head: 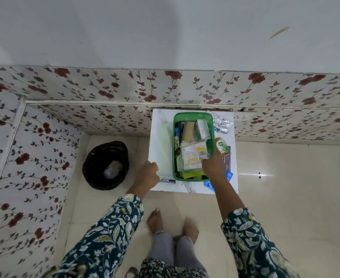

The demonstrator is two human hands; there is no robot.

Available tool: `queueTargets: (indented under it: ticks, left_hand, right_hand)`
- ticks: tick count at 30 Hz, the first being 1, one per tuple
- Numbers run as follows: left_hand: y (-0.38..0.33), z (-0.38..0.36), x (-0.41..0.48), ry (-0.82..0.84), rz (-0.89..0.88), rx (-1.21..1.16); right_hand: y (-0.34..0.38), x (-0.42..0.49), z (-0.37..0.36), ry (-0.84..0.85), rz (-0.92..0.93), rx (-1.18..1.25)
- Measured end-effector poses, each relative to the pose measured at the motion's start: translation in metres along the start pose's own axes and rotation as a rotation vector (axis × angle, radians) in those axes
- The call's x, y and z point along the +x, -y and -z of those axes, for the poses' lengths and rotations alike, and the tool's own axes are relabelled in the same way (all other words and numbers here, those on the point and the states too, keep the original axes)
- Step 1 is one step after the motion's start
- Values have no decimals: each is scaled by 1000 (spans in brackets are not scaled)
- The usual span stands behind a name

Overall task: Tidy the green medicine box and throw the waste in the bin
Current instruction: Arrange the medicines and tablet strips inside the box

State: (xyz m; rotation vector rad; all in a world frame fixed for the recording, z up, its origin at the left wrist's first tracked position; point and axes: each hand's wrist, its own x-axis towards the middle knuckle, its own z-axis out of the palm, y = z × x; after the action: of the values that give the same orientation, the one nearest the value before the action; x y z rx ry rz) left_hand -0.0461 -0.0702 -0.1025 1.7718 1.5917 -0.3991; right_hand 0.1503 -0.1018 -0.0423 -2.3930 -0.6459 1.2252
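The green medicine box (193, 115) stands on a small white table (161, 141), packed with cartons, strips and a pack of cotton buds. My right hand (212, 165) reaches into the box's near right corner, fingers on the packets; whether it grips one I cannot tell. My left hand (148, 172) rests curled at the table's near left edge, over a white and black medicine carton (167, 180). A black bin (106, 165) sits on the floor to the left of the table, with some pale waste inside.
Silver blister strips (221, 122) lie at the table's far right corner. A brown antiseptic bottle (222, 146) lies right of the box. Blue items (228, 175) lie under my right arm. Flowered walls close in behind and left. My bare feet (155, 219) stand on beige tiles.
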Motion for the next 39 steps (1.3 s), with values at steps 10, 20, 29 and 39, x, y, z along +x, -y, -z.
queueTargets:
  ticks: [10,20,29,39]
  left_hand:
    - [-2,-54,9,-131,-116,388]
    - [3,26,-8,-120,286,-89]
    - [-117,62,8,-356,142,-400]
    - [-140,30,25,-520,-106,-84]
  right_hand:
    - [-15,-4,-33,81,371,-547]
    - [-14,6,-12,111,265,-153]
    - [-3,10,16,-1,154,203]
    - [-32,44,38,-173,99,213]
